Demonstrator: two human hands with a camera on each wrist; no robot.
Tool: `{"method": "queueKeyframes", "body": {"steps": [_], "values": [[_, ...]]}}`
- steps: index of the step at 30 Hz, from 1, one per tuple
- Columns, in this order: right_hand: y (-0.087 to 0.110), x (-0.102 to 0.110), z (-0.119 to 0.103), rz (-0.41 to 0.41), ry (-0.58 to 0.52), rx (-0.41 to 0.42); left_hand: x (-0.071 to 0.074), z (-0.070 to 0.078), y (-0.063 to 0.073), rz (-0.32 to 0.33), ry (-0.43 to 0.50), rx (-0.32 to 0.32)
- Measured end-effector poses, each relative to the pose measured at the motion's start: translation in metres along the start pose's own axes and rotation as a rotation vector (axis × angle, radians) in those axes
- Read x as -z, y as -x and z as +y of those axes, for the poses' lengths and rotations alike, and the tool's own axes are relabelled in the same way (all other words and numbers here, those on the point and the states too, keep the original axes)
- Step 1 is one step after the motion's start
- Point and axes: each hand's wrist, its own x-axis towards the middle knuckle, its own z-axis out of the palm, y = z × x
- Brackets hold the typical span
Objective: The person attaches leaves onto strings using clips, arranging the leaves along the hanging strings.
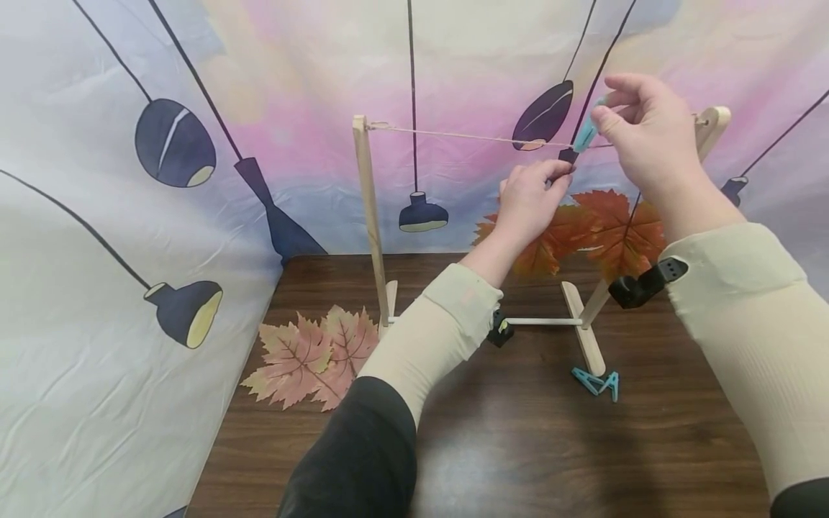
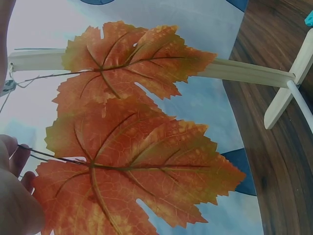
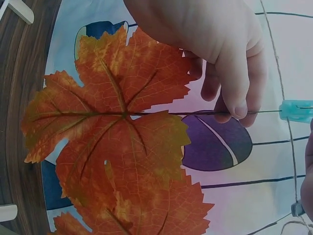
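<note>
My left hand (image 1: 529,198) pinches the thin dark stem of an orange maple leaf (image 2: 122,169) just under the string (image 1: 453,134). Above it, my right hand (image 1: 654,137) grips a light blue clothespin (image 1: 586,133) between thumb and fingers. The clothespin (image 3: 296,111) sits at the string, and the stem's upper end reaches it. A second orange leaf (image 1: 624,230) hangs beside the first; its stem runs up to another small clip (image 2: 9,87) on the string, hidden behind my right hand in the head view.
The string is tied between two upright wooden posts (image 1: 368,194) joined low down by a white rod (image 1: 544,321). Pale pink leaves (image 1: 311,356) lie left on the brown table (image 1: 518,446). Blue clothespins (image 1: 596,383) lie by the right foot (image 1: 583,331). A printed cloth (image 1: 291,86) hangs behind.
</note>
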Motion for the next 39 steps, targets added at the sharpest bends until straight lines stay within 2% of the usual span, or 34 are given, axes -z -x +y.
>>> {"method": "queueKeyframes", "body": {"steps": [8,16,26,33,39], "values": [[-0.002,0.000,0.001,-0.042,0.010,-0.011,0.001,-0.007,0.000,0.002,0.024,-0.003],[0.004,0.003,0.003,-0.012,-0.016,-0.012,0.001,-0.014,0.001,0.024,0.094,-0.030],[0.009,0.011,0.009,0.050,-0.142,-0.022,0.003,-0.021,0.005,0.047,0.130,-0.037],[0.013,0.018,0.017,0.051,-0.124,-0.024,0.007,-0.028,0.009,0.015,0.057,-0.073],[0.020,0.024,0.025,0.062,-0.126,-0.011,0.010,-0.034,0.012,0.001,0.063,-0.085]]}}
